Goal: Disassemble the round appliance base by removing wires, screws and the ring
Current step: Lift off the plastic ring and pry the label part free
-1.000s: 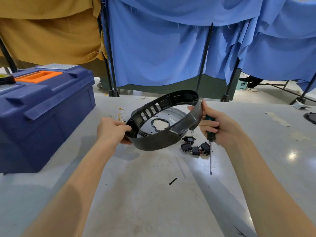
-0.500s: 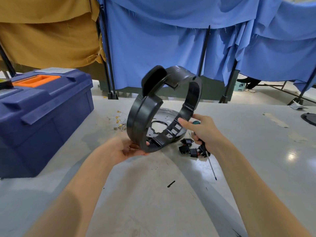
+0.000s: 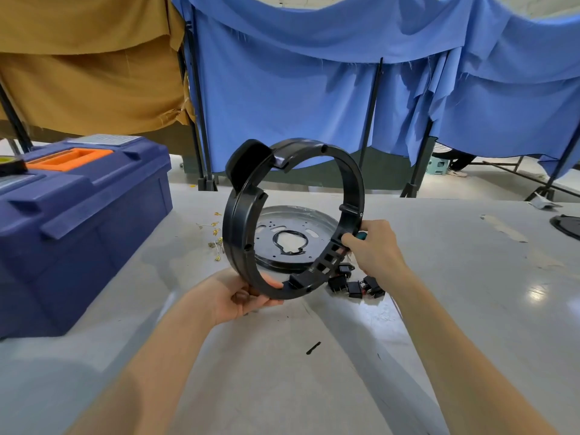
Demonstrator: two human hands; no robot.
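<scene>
A black plastic ring [image 3: 233,227] stands nearly upright above the table, held by both hands. My left hand [image 3: 232,296] grips its lower rim from beneath. My right hand [image 3: 373,249] holds the ring's slotted right side with its fingers while also clutching a screwdriver whose green handle [image 3: 362,236] just shows. Seen through the ring, the round metal base plate [image 3: 292,227] lies flat on the table with a black wire loop at its centre. Small yellow-tipped wire pieces [image 3: 216,243] are scattered left of the plate.
A big blue toolbox [image 3: 78,221] with an orange handle fills the table's left side. Several small black switch parts [image 3: 354,284] lie just right of the ring. A short black scrap [image 3: 313,347] lies nearer me. Blue and tan curtains hang behind the table.
The ring has come off the metal plate and been tipped from lying flat to nearly upright. My left hand has shifted under its lower rim, and the plate stays on the table.
</scene>
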